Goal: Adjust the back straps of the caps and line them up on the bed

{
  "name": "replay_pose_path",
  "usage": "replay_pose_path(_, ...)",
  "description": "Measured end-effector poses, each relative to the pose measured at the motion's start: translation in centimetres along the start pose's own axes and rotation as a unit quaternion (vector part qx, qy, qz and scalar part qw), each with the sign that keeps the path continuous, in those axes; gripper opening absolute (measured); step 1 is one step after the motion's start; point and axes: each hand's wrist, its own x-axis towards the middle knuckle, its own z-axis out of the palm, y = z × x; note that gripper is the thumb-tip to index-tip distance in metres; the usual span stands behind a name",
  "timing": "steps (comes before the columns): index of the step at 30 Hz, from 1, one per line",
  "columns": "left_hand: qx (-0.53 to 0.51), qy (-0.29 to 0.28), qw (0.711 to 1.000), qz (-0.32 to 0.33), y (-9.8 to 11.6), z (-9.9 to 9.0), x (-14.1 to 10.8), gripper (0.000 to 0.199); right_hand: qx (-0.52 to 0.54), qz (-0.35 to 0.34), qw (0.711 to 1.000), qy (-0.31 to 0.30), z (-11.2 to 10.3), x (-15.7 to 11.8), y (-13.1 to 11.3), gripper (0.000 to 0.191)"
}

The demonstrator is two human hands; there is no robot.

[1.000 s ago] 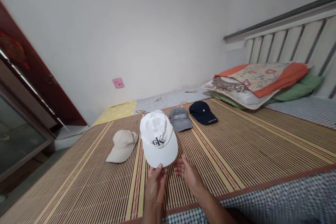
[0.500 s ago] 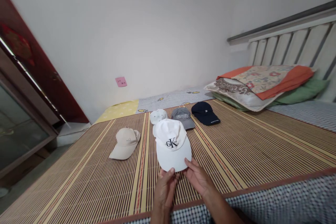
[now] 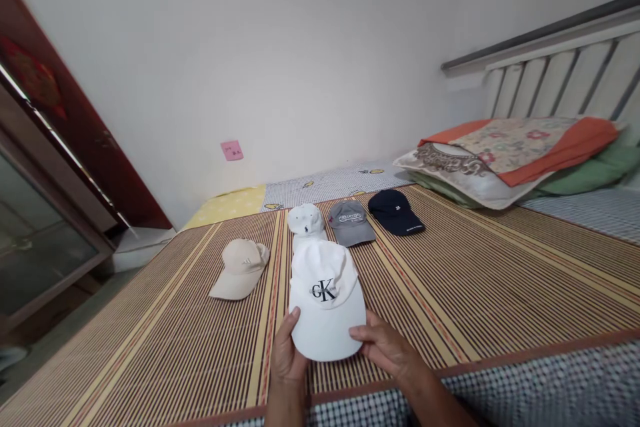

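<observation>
A white cap (image 3: 327, 330) with a black "CK"-like logo is held by its brim, the brim toward me. My left hand (image 3: 290, 353) grips the brim's left edge, thumb on top. My right hand (image 3: 387, 345) pinches its right edge, thumb on top and fingers underneath. Just behind it lies another white cap (image 3: 306, 220) with a small dark emblem, its brim partly hidden. Beside that are a grey cap (image 3: 351, 221) with white lettering and a navy cap (image 3: 395, 212). A beige cap (image 3: 243, 268) rests to the left.
The caps lie on a striped bamboo mat (image 3: 175, 320) over a checked sheet. Pillows (image 3: 505, 153) are stacked at the back right by a white headboard (image 3: 565, 83). A white wall with a pink note (image 3: 232, 151) stands behind; a red door (image 3: 75, 100) is at left.
The held white cap has come nearer to me and lower in view. My left hand has shifted from the brim's front edge to its left side. The view has moved slightly.
</observation>
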Motion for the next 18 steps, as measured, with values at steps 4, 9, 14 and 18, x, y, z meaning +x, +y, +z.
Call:
replay_pose_path(4,0.002,0.022,0.999,-0.024,0.0,0.3,0.0,0.07,0.02,0.01,1.0,0.0,0.4,0.1,0.0,0.054)
replay_pose_path(9,0.012,0.03,0.999,-0.038,-0.5,1.0,-0.1,0.06,0.072,0.01,0.997,0.027,-0.1,0.4,0.1,0.043)
replay_pose_path(14,0.028,0.013,0.998,-0.054,-1.1,1.0,-0.4,0.056,0.112,0.003,0.99,0.085,-0.4,0.6,-0.8,0.033)
replay_pose_path(18,0.035,-0.012,0.998,-0.042,-1.7,0.7,-0.5,0.055,0.119,-0.017,0.986,0.111,-0.4,0.4,-1.8,0.028)
